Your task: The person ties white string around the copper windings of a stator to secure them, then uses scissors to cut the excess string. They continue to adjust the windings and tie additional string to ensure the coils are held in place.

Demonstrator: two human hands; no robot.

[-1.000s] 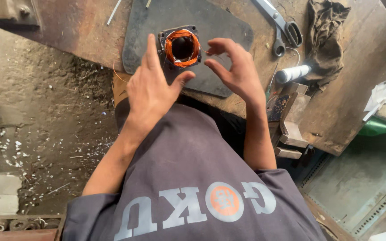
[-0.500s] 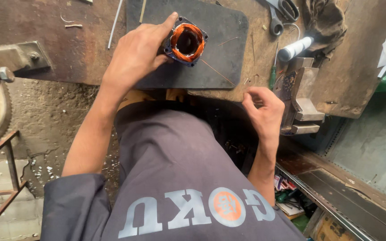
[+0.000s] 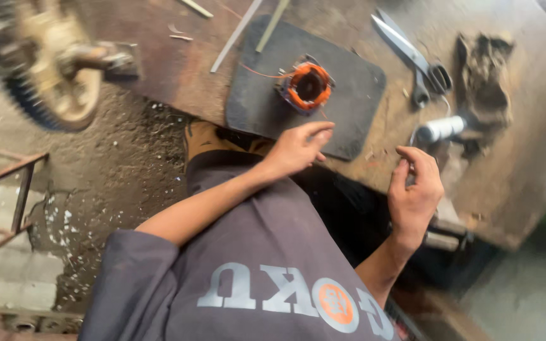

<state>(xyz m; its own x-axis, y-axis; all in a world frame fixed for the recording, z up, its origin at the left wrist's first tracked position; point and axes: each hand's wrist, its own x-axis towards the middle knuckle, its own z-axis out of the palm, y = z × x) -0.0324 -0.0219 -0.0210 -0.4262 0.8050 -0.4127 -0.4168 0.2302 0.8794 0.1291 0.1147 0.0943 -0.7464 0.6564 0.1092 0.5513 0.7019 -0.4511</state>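
One copper-wound stator on dark mat on my counter, bore facing up, no long axis | my left hand empty, fingers loose, just below it | my right hand half-curled, empty | one scissors

I see a rusty workbench carrying a dark mat, scissors, a rag and thin rods.
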